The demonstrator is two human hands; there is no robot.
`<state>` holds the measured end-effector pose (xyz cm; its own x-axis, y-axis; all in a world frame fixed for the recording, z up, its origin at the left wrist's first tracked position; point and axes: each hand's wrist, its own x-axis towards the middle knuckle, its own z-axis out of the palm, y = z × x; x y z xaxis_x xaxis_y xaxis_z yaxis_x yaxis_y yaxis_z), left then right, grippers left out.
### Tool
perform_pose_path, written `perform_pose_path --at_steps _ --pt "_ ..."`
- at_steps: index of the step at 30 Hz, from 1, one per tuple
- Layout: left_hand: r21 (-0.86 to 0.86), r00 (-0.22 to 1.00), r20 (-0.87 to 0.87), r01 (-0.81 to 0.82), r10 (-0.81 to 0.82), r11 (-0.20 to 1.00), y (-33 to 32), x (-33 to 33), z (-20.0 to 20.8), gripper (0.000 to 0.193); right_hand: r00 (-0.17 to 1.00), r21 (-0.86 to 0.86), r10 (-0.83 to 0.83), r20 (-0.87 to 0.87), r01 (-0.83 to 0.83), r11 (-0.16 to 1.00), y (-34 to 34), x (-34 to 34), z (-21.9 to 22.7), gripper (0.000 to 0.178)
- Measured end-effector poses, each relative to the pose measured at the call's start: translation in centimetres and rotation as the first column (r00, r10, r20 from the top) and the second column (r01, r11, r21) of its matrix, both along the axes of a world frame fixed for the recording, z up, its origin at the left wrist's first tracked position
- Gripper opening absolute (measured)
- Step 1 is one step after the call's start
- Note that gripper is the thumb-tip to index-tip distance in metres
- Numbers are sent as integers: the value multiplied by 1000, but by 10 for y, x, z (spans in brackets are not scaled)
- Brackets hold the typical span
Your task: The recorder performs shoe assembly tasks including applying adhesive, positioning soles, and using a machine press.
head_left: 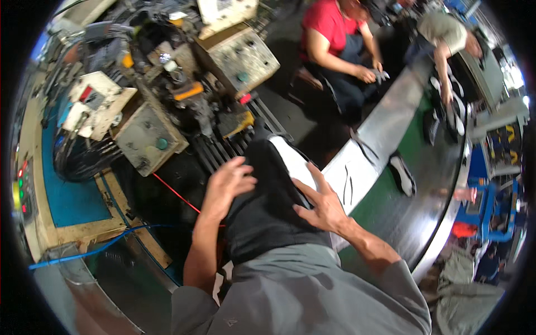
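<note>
Over the black trousers (pixel 262 220): left hand (pixel 226 187) open, fingers parted and loosely bent; right hand (pixel 325 206) open, thumb and fingers spread beside a white panel (pixel 287 159); contact uncertain.
Shirt mark: small outlined shape on the grey shirt (pixel 279 296), lower front.
Control boxes: markings on the nearer control box (pixel 146 142) and the farther control box (pixel 243 61) too blurred to read.
Hard to make out: what the white panel is, partly hidden behind the right fingers.
Thin black strips (pixel 351 190): on the metal ledge (pixel 388 111), just beyond the right hand, long axis running nearly straight away from the person.
Black-and-white shoe (pixel 403 175): on the green conveyor, slanting upper left to lower right; toe end unclear.
</note>
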<state>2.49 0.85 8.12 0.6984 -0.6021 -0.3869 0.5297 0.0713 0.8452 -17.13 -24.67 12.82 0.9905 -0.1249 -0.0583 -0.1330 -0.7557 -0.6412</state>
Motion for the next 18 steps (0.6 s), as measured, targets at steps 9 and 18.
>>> perform_pose_path --at_steps 9,18 --pt "-14 7 968 -997 -251 -82 256 229 55 49 918 -169 183 352 -130 977 8 122 101 71" --pt "-296 -250 917 -949 -312 -110 265 291 19 29 788 -254 306 535 -196 947 73 349 93 72"
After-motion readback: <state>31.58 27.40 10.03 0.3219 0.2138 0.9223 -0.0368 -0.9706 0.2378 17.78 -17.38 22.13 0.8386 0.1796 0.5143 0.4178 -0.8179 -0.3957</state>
